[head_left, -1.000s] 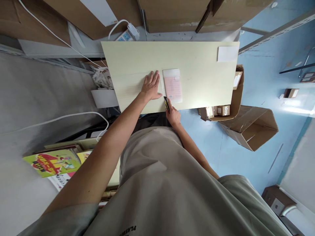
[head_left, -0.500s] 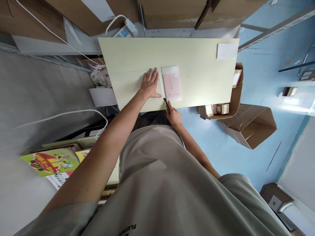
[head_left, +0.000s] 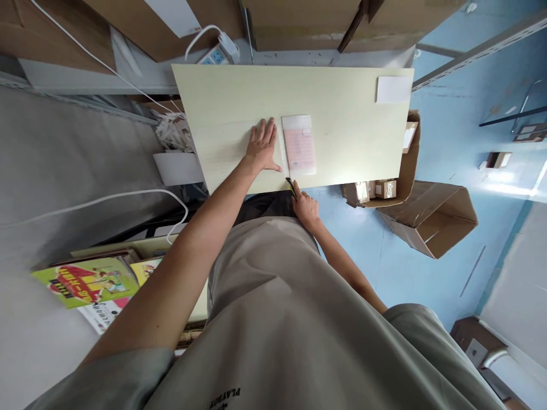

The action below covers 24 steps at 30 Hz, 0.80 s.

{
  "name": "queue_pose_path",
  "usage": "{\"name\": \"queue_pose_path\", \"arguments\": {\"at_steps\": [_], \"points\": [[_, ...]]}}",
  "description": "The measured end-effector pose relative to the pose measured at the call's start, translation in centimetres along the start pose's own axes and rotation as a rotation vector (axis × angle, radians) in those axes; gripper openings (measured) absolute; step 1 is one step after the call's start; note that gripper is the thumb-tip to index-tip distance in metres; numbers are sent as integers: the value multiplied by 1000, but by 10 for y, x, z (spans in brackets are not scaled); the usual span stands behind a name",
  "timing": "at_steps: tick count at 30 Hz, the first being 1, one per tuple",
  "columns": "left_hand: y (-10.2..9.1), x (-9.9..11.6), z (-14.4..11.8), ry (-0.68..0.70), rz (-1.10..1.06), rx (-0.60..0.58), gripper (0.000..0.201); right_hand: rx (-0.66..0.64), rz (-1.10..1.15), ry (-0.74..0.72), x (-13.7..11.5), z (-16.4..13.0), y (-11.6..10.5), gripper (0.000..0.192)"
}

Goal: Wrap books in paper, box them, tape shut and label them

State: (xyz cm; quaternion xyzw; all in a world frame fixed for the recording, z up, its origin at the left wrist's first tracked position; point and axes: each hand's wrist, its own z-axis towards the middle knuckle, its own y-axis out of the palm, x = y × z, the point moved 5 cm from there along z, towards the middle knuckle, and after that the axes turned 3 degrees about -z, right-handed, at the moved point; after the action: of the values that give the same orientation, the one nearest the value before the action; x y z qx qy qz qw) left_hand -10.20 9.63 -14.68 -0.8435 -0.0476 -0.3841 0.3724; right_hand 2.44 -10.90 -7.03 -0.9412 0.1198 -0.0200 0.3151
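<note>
Pink printed sheet in a clear sleeve point(head_left: 298, 145) lying flat near the counter's point(head_left: 350, 102) near edge, about midway along it. Left hand point(head_left: 261, 149) pressed flat just beside its left border, fingers spread, likely steadying the surface. Right hand point(head_left: 304, 206) at the near edge, grip closed around a black-and-yellow utility knife point(head_left: 292, 187), tip pointing toward the sleeve's near-left corner.

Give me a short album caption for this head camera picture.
Left hand flat on a pale table beside a pink sheet; right hand grips a yellow-black tool at the edge.
</note>
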Motion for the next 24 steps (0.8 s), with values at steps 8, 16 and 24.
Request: {"name": "queue_pose_path", "arguments": {"at_steps": [8, 16, 24], "points": [[-6, 12, -7, -15, 23, 41, 180, -8, -73, -23, -18, -8, -24, 79], [-11, 26, -5, -120, 137, 64, 164, 186, -15, 19, -26, -30, -103, 81], [-88, 37, -10, -130, 64, -10, 145, 563, 159, -57, -46, -41, -246, 82]]}}
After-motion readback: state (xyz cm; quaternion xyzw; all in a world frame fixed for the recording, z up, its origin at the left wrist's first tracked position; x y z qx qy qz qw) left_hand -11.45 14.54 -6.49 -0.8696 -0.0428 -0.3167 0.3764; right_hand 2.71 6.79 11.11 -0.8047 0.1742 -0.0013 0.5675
